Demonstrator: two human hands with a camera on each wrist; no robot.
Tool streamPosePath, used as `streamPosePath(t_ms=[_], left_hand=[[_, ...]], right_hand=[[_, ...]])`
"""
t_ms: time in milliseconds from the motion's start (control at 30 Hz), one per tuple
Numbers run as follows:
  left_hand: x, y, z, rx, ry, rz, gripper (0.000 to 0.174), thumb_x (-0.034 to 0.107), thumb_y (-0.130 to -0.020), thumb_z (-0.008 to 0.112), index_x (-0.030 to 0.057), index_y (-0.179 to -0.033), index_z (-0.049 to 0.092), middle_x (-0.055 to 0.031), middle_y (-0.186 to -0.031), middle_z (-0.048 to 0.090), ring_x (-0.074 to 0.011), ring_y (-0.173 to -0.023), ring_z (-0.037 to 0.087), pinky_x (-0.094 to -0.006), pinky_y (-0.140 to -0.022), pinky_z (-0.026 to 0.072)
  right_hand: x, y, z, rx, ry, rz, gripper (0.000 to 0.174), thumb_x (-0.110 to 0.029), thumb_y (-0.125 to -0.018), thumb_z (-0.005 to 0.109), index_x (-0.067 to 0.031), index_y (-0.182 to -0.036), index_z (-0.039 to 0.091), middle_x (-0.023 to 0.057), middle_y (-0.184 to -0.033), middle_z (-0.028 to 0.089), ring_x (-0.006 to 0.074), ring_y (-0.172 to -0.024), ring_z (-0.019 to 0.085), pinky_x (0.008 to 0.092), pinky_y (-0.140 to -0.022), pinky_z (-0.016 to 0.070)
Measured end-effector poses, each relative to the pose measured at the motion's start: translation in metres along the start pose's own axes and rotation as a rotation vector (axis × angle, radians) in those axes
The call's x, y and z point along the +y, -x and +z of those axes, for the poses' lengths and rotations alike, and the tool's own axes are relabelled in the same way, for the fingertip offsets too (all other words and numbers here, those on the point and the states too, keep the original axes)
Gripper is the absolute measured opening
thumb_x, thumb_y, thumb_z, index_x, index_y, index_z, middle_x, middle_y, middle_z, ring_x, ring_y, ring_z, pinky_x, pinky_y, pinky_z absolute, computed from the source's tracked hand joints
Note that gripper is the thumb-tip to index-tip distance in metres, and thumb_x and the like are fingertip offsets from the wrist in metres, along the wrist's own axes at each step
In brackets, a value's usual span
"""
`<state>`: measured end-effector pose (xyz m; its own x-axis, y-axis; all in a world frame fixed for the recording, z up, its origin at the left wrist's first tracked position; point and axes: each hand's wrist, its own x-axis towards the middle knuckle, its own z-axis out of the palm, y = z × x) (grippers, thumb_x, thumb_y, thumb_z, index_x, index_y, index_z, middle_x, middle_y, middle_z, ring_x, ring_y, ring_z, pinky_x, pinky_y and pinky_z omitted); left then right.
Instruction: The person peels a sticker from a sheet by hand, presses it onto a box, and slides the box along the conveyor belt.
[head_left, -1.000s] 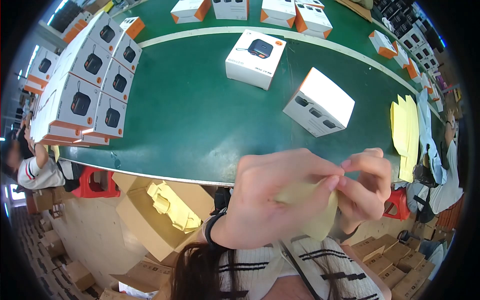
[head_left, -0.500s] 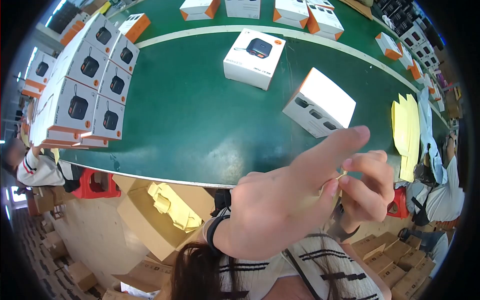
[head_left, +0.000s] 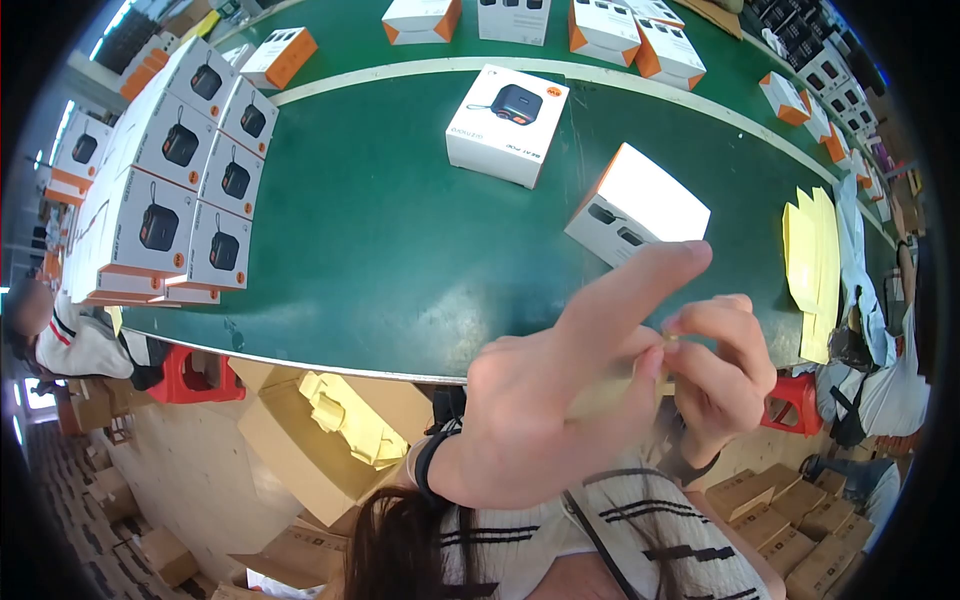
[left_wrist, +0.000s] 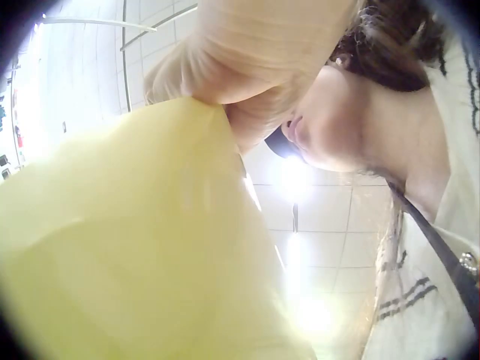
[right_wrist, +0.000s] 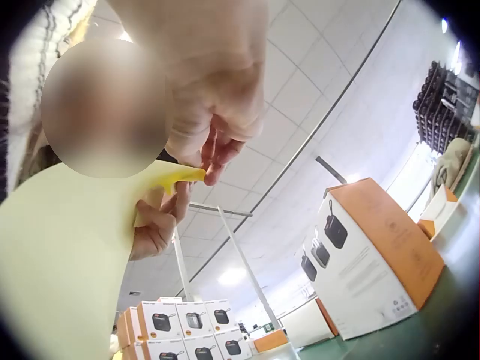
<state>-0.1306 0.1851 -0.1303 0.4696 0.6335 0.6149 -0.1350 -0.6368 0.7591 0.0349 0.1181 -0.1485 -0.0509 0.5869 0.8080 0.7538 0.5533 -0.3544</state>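
A pale yellow sheet (right_wrist: 67,247) hangs between the two hands, mostly hidden behind the left hand in the head view. My left hand (head_left: 560,410) pinches it near the thumb tip, index finger pointing out past the right hand. Facing it, my right hand (head_left: 722,368) pinches the sheet's edge between thumb and fingertips, close to the left fingertips. In the left wrist view the sheet (left_wrist: 142,232) spreads wide below the left hand (left_wrist: 247,60). Beyond the fingers, a white and orange box (head_left: 655,195) stands on the green table (head_left: 350,240).
Another printed box (head_left: 507,122) sits farther back. Stacked boxes (head_left: 155,215) fill the table's left side; yellow sheets (head_left: 810,270) lie at the right. An open carton (head_left: 290,440) stands below the front edge. More boxes (head_left: 603,30) rest beyond the pale strip.
The left index finger has straightened away from the pinch. Both hands have shifted slightly left over the last half second. The boxes beyond the strip have moved right.
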Motion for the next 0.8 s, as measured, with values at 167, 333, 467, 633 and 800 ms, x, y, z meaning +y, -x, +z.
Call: streamPosePath(t_ms=[167, 333, 467, 633, 800], left_hand=[[-0.003, -0.001, 0.002, 0.040, 0.058, -0.033, 0.052, -0.011, -0.077, 0.068, -0.0102, -0.125, 0.048, -0.0202, -0.133, 0.053, -0.0071, -0.081, 0.065, -0.0148, -0.046, 0.0411], [0.001, -0.012, -0.002, 0.048, 0.049, -0.117, 0.031, -0.010, -0.078, 0.064, -0.0089, -0.109, 0.061, -0.0148, -0.132, 0.059, -0.0210, -0.075, 0.071, -0.0274, -0.069, 0.0566], [0.003, -0.017, -0.005, 0.064, 0.253, -0.312, 0.035, -0.007, -0.081, 0.064, -0.0080, -0.115, 0.056, -0.0154, -0.138, 0.054, -0.0223, -0.075, 0.072, -0.0263, -0.067, 0.0548], [0.000, -0.021, -0.006, 0.073, 0.313, -0.316, 0.042, -0.005, -0.083, 0.064, -0.0066, -0.123, 0.050, -0.0149, -0.138, 0.052, -0.0227, -0.075, 0.073, -0.0266, -0.064, 0.0544], [-0.017, -0.021, -0.014, -0.130, -0.051, -0.083, 0.059, -0.010, -0.077, 0.066, 0.0049, -0.132, 0.052, -0.0118, -0.137, 0.049, -0.0087, -0.069, 0.066, -0.0217, -0.055, 0.0465]], right_hand=[[0.003, -0.001, 0.001, -0.056, -0.014, 0.016, 0.024, -0.010, -0.061, 0.069, -0.0012, -0.083, 0.068, 0.0132, -0.088, 0.064, 0.0208, -0.065, 0.059, 0.0295, -0.063, 0.0432], [0.009, -0.002, 0.005, 0.010, -0.084, 0.076, 0.023, -0.009, -0.062, 0.070, -0.0006, -0.084, 0.066, 0.0150, -0.087, 0.065, 0.0214, -0.063, 0.059, 0.0301, -0.061, 0.0437], [0.009, -0.010, 0.006, 0.037, -0.077, 0.008, 0.021, -0.007, -0.064, 0.070, -0.0006, -0.084, 0.065, 0.0156, -0.087, 0.066, 0.0212, -0.063, 0.058, 0.0304, -0.060, 0.0438], [0.012, -0.025, 0.002, -0.015, 0.035, -0.096, 0.021, -0.011, -0.064, 0.071, -0.0039, -0.083, 0.073, 0.0125, -0.089, 0.065, 0.0215, -0.065, 0.059, 0.0301, -0.057, 0.0408], [0.010, -0.017, -0.006, 0.008, 0.053, 0.020, 0.023, -0.008, -0.060, 0.075, -0.0048, -0.083, 0.075, 0.0124, -0.096, 0.064, 0.0208, -0.076, 0.061, 0.0304, -0.060, 0.0397]])
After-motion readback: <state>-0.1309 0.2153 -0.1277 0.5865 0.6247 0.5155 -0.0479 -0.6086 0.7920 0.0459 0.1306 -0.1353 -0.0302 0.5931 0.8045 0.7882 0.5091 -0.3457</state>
